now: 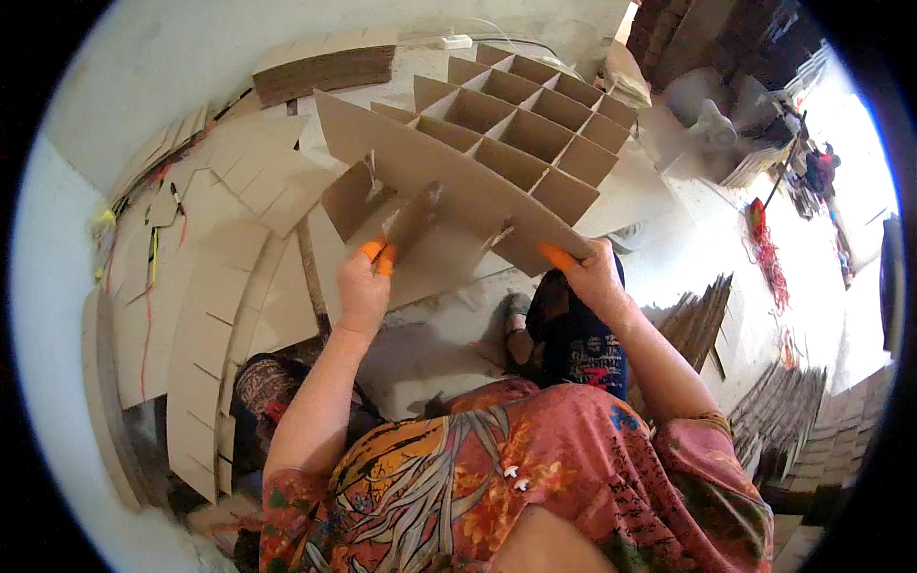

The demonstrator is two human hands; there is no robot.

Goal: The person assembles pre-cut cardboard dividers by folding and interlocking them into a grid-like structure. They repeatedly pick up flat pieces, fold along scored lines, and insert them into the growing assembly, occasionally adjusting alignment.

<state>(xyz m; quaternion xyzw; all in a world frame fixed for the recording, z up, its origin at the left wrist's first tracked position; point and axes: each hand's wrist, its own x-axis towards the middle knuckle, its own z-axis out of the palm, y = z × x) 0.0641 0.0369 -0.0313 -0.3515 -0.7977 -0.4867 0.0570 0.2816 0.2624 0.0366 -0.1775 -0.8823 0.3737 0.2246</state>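
Note:
My right hand [594, 277], with an orange finger cover, grips the right end of a long brown cardboard divider strip [458, 181] that slants up to the left. My left hand [365, 286], orange covers on its fingertips, is closed on a shorter cardboard piece [413, 227] held against the near face of that strip. Another short cardboard piece [355, 199] stands out from the strip farther left. Light-coloured slots show in the strip near both hands. Just behind it rests an assembled cardboard grid [521, 136] with several square cells, partly hidden by the strip.
Slotted cardboard strips [205, 353] lie piled on the left, with flat sheets [263, 177] beyond them. A cardboard stack [325, 72] sits by the wall. On the right are red strings [767, 258], more stacked strips [778, 415] and a pale fan-like object [712, 124].

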